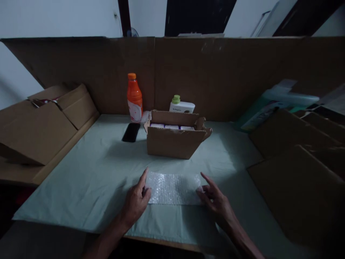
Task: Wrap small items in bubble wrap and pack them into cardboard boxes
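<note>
A rectangular piece of clear bubble wrap (pixel 174 189) is stretched flat between my hands, just above or on the pale green cloth near its front edge. My left hand (pixel 136 201) holds its left end, thumb on the near side and index finger pointing forward along the edge. At the other end my right hand (pixel 217 201) pinches the right edge, with its index finger raised. Beyond the wrap stands an open cardboard box (pixel 172 144) with several white, purple-edged packs (pixel 171 127) inside; their lower parts are hidden.
Behind the box are an orange bottle (pixel 134 97) and a white bottle with a green cap (pixel 182 106). A black phone (pixel 131 132) lies to its left. Cardboard boxes flank the cloth (pixel 107 162) at left (pixel 54 122) and right (pixel 296 183), beside a teal-filled jug (pixel 264 109). Cardboard panels wall the back.
</note>
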`<state>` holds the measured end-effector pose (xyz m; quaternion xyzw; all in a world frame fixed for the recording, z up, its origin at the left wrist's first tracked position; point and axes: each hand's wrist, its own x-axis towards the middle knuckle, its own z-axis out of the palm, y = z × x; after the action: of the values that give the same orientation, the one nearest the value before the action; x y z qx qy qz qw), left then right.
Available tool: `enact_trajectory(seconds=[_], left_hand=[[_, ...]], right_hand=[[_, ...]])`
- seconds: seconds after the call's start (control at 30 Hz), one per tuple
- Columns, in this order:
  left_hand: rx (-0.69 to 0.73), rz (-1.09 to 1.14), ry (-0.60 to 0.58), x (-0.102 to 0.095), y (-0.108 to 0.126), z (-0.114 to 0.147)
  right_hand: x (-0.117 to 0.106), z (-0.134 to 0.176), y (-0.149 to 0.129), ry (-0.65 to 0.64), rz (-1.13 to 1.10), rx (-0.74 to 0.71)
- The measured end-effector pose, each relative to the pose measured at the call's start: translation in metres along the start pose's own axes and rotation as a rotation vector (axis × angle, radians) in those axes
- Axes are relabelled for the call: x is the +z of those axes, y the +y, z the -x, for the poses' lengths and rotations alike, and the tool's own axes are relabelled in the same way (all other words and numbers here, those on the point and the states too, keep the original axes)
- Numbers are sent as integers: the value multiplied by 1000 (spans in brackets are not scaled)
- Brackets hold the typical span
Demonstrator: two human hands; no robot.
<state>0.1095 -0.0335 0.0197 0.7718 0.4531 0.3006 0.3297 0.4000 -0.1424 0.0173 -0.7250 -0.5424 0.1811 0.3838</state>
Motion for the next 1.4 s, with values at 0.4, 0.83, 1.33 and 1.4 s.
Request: enact_trajectory(seconds=[0.4,0.83,1.33,1.4], left_hand=[[549,-101,359,-112,99,-133],[312,-734,-444,-110,128,-266],[374,-805,-628,-88,123,-271],[408,-762,-559,-97,123,-269]], right_hand=[[-87,-106,-126,419,175,-385],[-95,-249,-145,-303,915,-99],[-77,-255,-145,-575,989,-231],[-87,-248,-157,-541,987,-215]])
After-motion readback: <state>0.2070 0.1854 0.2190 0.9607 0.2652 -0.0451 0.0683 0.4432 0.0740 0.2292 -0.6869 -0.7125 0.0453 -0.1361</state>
